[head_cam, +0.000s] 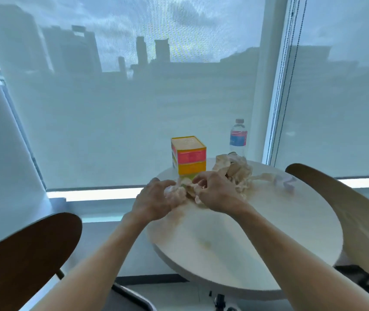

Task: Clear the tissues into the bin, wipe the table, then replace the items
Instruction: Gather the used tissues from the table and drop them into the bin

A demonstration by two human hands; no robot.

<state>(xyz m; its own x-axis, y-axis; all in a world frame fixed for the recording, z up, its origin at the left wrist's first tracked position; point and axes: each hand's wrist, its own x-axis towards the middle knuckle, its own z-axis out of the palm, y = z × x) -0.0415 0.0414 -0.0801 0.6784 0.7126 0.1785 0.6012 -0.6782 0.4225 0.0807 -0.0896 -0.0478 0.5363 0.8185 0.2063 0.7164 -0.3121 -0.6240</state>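
A small round white table stands by the window, marked with brownish stains. My left hand grips a crumpled white tissue near the table's far left edge. Right beside it, my right hand curls its fingers around more crumpled tissue. A larger heap of beige stained tissues lies behind my right hand. One pale crumpled tissue lies apart at the right. A yellow and pink box and a water bottle stand at the back.
A dark wooden chair back is at the lower left and a lighter one at the right. Sheer blinds cover the window behind, with bead cords hanging right. The table's base shows below.
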